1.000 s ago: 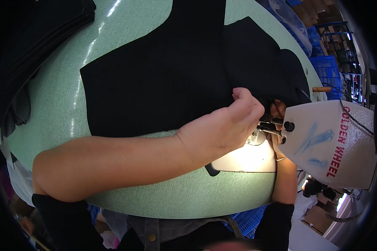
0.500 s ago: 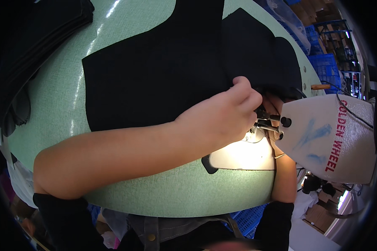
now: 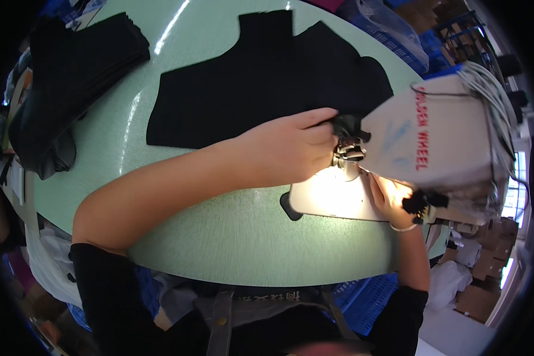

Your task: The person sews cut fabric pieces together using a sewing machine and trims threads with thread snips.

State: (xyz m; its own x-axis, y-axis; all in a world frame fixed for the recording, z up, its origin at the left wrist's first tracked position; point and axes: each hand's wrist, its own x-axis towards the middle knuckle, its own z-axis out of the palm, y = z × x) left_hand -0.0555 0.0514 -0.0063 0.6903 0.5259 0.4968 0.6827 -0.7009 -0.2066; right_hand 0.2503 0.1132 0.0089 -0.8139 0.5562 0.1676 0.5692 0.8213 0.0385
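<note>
A large cut piece of black fabric (image 3: 237, 89) lies flat, its near right part by the needle area of a white sewing machine (image 3: 439, 130). My left hand (image 3: 288, 145) is on the fabric's near edge, fingers bent around it just left of the presser foot (image 3: 349, 153). The fingertips are partly hidden. My right hand (image 3: 390, 197) lies at the right side of the brightly lit needle plate (image 3: 332, 196). Its visible fingers are stretched out, with no fabric seen in them; the machine head covers part of that hand.
A stack of black fabric pieces (image 3: 83, 77) lies at the left of the pale green table (image 3: 219, 237). The machine head overhangs the right side, with cables (image 3: 492, 95) behind it. Blue crates (image 3: 362, 302) stand below the near edge; more crates and cardboard boxes are beyond.
My right hand has drawn back toward me from beside the needle. My left hand stays by the presser foot, its fingers lower on the fabric. The whole view has shifted.
</note>
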